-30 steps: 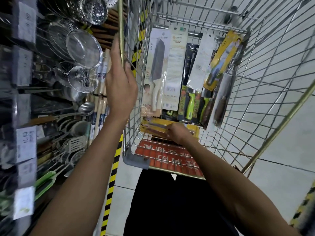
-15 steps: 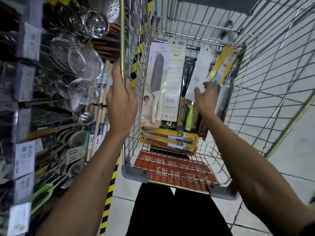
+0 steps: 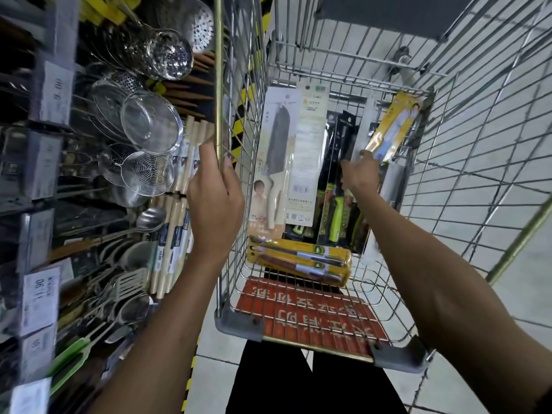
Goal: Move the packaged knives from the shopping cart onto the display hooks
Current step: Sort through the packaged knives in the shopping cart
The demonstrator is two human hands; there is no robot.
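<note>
The shopping cart (image 3: 316,348) stands close before the person, its left side just beside a rack of hanging utensils; its near edge carries a red lettered panel (image 3: 310,312), folded flat.

The left hand (image 3: 215,201) has its fingers curled round the left rail (image 3: 219,85) of the cart, thumb on the outer side; I judge this grasp steadies the cart while the other arm works.

Just beyond the red panel, two yellow knife packs (image 3: 298,261) lie crosswise on the cart floor, stacked flat, probably because they are too short to lean.

Farther in, the longer packs stand on end against one another: a pale cleaver pack (image 3: 276,162) by the left wall, green-handled knives (image 3: 337,210) in dark sleeves in the middle; upright like this, their top hang-holes are easy to reach.

The right hand (image 3: 360,174) reaches over these to a white pack (image 3: 363,124) near the far edge; its fingers are stretched up against the card, though whether they have closed on it I cannot tell.

A long yellow pack (image 3: 394,127) leans into the far right corner, touching the wire.

Every knife is thus in the cart; none is on a hook, so the task looks barely begun.

On the rack, mesh strainers (image 3: 149,127) hang near the left rail; the hooks meant for knives cannot be made out.
</note>
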